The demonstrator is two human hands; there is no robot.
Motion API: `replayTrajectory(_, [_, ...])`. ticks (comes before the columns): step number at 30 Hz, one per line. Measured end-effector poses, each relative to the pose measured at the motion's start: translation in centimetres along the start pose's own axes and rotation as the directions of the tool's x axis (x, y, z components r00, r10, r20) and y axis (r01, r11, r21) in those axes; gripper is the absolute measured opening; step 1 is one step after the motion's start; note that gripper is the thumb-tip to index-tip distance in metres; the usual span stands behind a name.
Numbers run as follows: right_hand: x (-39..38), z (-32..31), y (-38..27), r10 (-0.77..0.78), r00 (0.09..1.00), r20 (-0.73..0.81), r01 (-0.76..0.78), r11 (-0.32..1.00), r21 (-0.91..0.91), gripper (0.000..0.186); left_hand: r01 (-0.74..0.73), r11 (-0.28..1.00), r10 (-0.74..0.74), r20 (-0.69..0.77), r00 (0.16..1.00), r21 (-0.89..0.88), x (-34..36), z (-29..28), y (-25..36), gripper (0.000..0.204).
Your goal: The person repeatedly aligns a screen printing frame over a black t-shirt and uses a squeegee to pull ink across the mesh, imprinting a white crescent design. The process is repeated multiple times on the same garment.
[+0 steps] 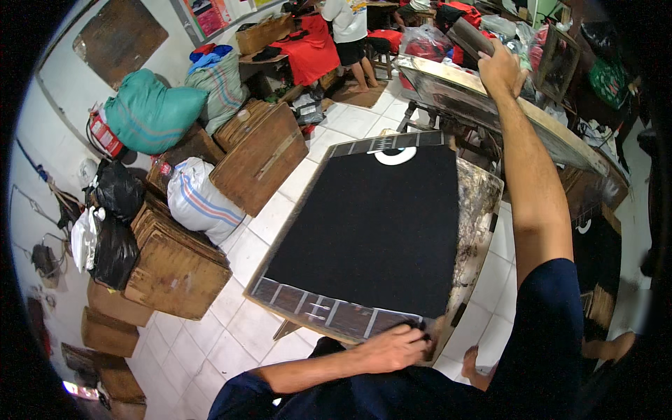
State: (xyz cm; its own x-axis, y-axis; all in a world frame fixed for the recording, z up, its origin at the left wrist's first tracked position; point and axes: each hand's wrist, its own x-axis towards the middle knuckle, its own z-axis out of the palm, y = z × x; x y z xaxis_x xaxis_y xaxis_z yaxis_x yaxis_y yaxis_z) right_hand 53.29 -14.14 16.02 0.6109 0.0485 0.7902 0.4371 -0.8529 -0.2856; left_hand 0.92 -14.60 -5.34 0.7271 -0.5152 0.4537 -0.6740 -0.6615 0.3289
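A black fabric panel point(371, 224) lies flat on a tilted board point(322, 308) in front of me, with a white curved print at its far end. Clear strips with white marks edge the board at both ends. My left hand point(392, 348) rests at the board's near right corner, fingers curled in by a dark patch; what they hold, if anything, is hidden. At the far right my raised right hand point(500, 70) is closed on the end of a dark flat squeegee point(469, 38). Just below that hand, a large wooden-framed printing screen point(546, 119) stands tilted up.
Stacked brown boards point(178, 266), a white sack point(203, 199), a green sack point(154, 112) and black bags point(115, 245) crowd the left. Another person point(348, 35) stands beside red cloth point(308, 52) at the back. A bare foot point(474, 367) shows on the tiled floor.
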Motion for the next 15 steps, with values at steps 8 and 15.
replayTrajectory(8, [-2.6, -1.8, -1.7, 0.067, 0.994, 0.087, -0.057, 0.992, -0.116, 0.041, 0.389, 0.88, -0.392, 0.048, 0.919, -0.271, -7.2, 4.8, -9.2, 0.058])
replayTrajectory(15, [-4.6, -2.1, -1.8, 0.119, 0.982, 0.149, -0.099, 0.986, -0.136, 0.046, 0.948, -0.298, -0.803, -0.506, -0.314, -0.116, -31.3, -1.6, -23.3, 0.05])
